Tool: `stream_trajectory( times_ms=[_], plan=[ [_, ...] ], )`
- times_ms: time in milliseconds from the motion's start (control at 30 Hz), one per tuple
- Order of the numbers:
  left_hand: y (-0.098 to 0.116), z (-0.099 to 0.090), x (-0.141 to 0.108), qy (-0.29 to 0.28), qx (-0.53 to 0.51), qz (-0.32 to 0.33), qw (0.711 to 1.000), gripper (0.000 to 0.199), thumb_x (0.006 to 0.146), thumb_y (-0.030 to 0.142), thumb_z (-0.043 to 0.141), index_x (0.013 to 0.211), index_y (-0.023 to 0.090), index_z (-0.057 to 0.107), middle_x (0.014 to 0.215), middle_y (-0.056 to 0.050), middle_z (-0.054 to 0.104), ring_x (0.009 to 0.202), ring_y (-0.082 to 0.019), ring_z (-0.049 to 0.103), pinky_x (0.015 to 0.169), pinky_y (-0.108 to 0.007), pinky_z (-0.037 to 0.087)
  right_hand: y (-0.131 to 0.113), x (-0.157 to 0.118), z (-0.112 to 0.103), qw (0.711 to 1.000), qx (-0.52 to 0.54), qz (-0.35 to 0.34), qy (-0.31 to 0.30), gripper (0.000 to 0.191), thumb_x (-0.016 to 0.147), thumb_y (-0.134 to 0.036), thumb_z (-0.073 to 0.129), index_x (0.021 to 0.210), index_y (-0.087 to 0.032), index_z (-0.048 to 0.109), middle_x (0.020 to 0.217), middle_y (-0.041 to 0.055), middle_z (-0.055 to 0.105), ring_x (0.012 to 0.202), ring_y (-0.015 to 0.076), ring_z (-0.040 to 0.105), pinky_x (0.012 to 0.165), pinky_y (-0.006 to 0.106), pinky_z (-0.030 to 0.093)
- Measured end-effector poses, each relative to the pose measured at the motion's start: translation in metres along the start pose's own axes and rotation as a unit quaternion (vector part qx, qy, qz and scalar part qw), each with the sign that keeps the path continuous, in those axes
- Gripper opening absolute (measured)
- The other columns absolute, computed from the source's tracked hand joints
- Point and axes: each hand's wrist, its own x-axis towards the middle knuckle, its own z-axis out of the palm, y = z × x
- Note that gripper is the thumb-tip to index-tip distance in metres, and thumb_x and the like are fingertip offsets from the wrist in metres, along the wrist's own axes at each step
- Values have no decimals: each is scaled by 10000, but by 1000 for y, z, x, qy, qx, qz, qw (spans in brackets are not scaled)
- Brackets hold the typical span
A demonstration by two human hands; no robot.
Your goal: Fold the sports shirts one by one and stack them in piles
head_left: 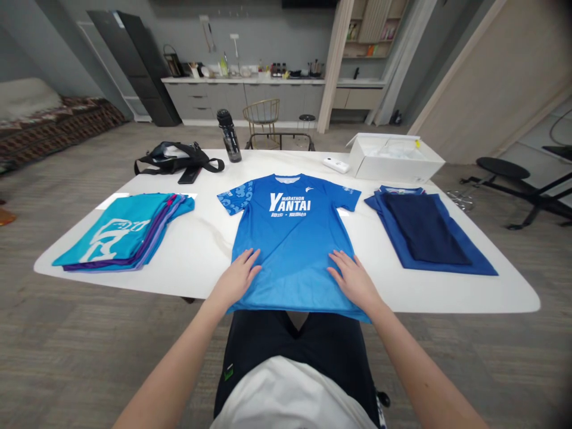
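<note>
A blue T-shirt with white "Marathon Yantai" lettering lies spread flat on the white table, its collar away from me and its hem at the near edge. My left hand rests on the shirt's lower left side, fingers stretched out. On the lower right side lies my right hand, also flat with its fingers apart. Neither hand grips the cloth. To the left sits a stack of folded shirts, turquoise on top with purple ones below. Folded dark blue garments lie to the right.
Toward the table's far side are a black bag, a phone, a dark bottle, a small white device and an opened white box. A chair stands behind the table, and a black stool at the right.
</note>
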Motion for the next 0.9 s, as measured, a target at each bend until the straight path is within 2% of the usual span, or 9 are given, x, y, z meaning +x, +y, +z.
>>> stream_trajectory(
  times_ms=[133,333,433,500,600,700,767,833,900],
  plan=[
    [-6,11,-1,11,56,-14,998,584,1038,496,350,1482,144,491,1561,-158,442,1461,-307,392,1189,-503,365,10,-12,3,997,-53,57,-3,562,1054,-461,303,1521,-182,439,1580,131,416,1469,318,366,1181,608,276],
    [-1,9,-9,-14,62,-24,998,615,1015,532,395,1496,158,476,1578,-160,416,1471,-335,365,1184,-540,343,10,-31,-10,992,-71,91,-47,565,1057,-474,294,1561,-229,362,1629,124,324,1502,314,294,1171,671,206],
    [6,9,-5,-8,51,-27,998,581,1017,530,386,1480,195,493,1570,-147,432,1455,-324,393,1186,-545,330,6,-28,-15,993,-54,97,-51,559,1051,-500,309,1539,-242,399,1627,120,335,1502,322,289,1168,685,191],
    [7,10,6,-5,48,-22,999,584,1020,533,370,1486,198,480,1588,-143,403,1467,-322,373,1197,-547,306,4,-16,-17,995,-31,86,-39,572,1044,-525,318,1521,-227,425,1628,120,334,1510,323,268,1184,656,194],
    [-1,12,43,-3,53,-24,998,615,1023,536,353,1517,178,432,1628,-155,324,1499,-326,311,1206,-546,279,4,27,-17,998,19,50,-18,602,1039,-541,329,1513,-184,432,1633,133,318,1524,297,238,1221,547,208],
    [-21,14,102,-3,73,-70,995,631,1022,514,367,1548,165,381,1657,-165,246,1522,-331,252,1208,-533,269,10,99,-12,996,75,47,-23,621,1035,-546,344,1522,-167,411,1640,134,303,1526,266,237,1221,461,246],
    [-35,14,147,-5,90,-112,990,636,1025,493,353,1558,146,363,1664,-173,219,1533,-332,220,1219,-524,246,18,154,-8,993,83,82,-26,623,1040,-526,336,1536,-153,381,1651,144,268,1529,277,225,1217,473,243],
    [-49,13,189,-12,106,-133,985,643,1026,492,329,1562,137,357,1665,-173,215,1535,-342,207,1222,-550,220,29,203,-4,990,76,119,-27,618,1046,-505,316,1549,-147,354,1666,143,224,1539,303,174,1219,537,197],
    [-60,11,224,-12,113,-146,983,662,1024,510,302,1573,142,334,1670,-165,201,1542,-340,181,1223,-572,197,41,242,-2,983,72,164,-34,635,1050,-504,281,1563,-131,319,1673,148,191,1542,321,147,1214,582,172]
  ],
)
